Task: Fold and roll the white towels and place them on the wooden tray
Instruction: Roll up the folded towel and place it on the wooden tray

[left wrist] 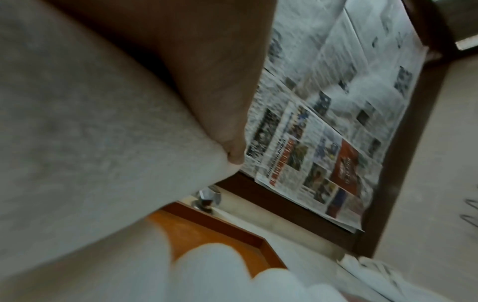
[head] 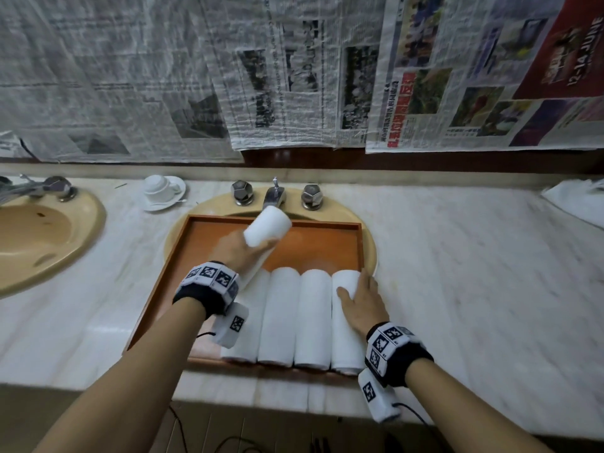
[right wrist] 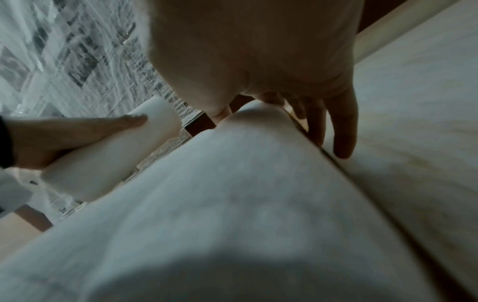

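Rolled towel (head: 267, 226) looks light and soft and would squash or unroll if pinched at an end, so I judge mid-length wrap is the safe hold; my left hand (head: 240, 251) grips its near half, fingers curled round it, tilted above the wooden tray (head: 327, 245). Four rolls (head: 312, 317) lie side by side on the tray's near part. My right hand (head: 362, 304) rests flat, fingers straight, on the rightmost one.

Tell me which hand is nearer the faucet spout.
Left. The left hand holds a rolled towel just in front of the faucet spout; the right hand rests on the rightmost roll, nearer the tray's front.
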A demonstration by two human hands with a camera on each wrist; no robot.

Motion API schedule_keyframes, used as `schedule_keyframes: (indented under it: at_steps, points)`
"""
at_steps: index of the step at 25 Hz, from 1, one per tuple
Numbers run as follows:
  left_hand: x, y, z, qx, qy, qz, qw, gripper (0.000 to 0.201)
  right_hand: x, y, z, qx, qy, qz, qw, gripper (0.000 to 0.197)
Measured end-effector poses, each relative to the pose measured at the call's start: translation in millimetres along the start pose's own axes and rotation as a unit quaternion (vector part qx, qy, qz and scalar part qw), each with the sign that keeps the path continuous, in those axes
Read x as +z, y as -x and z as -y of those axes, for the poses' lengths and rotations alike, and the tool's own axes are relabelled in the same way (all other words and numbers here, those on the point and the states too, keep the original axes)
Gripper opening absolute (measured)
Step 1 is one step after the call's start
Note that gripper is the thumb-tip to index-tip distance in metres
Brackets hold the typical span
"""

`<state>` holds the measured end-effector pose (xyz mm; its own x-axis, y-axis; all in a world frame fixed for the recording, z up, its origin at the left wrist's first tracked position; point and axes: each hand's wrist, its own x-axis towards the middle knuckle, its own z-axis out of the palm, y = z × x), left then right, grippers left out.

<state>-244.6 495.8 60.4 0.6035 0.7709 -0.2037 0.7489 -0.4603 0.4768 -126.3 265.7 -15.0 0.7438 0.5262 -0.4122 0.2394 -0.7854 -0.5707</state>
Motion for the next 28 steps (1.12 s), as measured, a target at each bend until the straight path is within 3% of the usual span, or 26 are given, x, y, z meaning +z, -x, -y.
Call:
schedule_keyframes:
  at_steps: [5,11,22,25,28]
  points:
    - [-3.5,35.5,73.5,-0.160,0.120,-0.027,0.979,0.066,13.1,13.6,15.8,-0.013,0.038,-0.024,0.999,0.089]
    - [26.8,51.1,109.0,-0.222,0.127,0.030,0.966,0.084,17.4,13.7,15.2,0.001,0.010,-0.017,1.000,0.090]
    - [26.2,43.9,120.3,-0.196,0.068,0.080,0.975,0.077,18.0,15.4,6.4,-0.012,-0.047,-0.018,0.999,0.092]
    - [26.2,44.7,122.0,-0.138,0.056,0.052,0.988,0.066,21.3,15.4,-2.4,0.010,-0.078,-0.035,0.996,0.093]
    - [28.6,47.9,115.6,-0.123,0.014,0.025,0.992,0.061,23.4,14.6,-3.7,0.033,-0.087,-0.033,0.995,0.089]
